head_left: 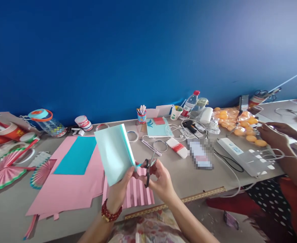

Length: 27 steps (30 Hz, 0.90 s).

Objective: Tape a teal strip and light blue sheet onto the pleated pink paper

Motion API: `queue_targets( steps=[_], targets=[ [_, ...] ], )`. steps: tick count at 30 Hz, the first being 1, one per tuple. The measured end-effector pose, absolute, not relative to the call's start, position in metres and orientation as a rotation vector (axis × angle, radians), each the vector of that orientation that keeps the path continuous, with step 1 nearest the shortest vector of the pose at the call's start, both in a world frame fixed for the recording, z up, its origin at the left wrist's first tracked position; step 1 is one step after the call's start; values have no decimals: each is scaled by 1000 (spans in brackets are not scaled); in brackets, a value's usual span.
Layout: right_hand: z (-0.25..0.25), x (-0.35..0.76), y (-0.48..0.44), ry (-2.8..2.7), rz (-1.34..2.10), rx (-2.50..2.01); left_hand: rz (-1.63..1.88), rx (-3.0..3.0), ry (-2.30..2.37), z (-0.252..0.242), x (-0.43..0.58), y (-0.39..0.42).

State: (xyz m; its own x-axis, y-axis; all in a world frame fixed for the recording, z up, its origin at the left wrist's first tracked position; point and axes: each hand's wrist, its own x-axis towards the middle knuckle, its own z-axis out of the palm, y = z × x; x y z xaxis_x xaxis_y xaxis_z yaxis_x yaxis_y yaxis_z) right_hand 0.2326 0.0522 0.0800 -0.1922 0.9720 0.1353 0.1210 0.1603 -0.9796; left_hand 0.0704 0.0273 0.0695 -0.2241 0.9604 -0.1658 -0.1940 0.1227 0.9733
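My left hand (123,184) grips the lower right corner of a light blue booklet (113,152) with a teal strip down its right edge, tilted up above the table. My right hand (162,180) holds scissors (147,173) by their black handles, close to that corner. A small teal piece shows between the two hands; which hand holds it I cannot tell. Beneath my hands lies a pleated pink paper (135,193). To the left, a teal sheet (75,157) rests on large pink paper sheets (62,195).
Paper fans (5,170) and cups stand at the left, near a clear bottle (49,123). Behind are a pen pot (141,116) and a water bottle (190,104). At right are a phone (200,154), a power strip (231,150), cables, orange balls (239,123) and another person's hands (272,136).
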Motion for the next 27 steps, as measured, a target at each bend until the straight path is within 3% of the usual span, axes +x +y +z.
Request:
queue_targets(
  steps=[9,18,27],
  targets=[
    [79,219,64,-1527,1170,-1036,1346,673,1159,65,76,24],
    [80,215,65,-1539,1166,-1006,1299,798,1339,71,68,21],
    [59,233,46,-1840,728,-1043,1297,974,1577,80,61,19]
  ],
)
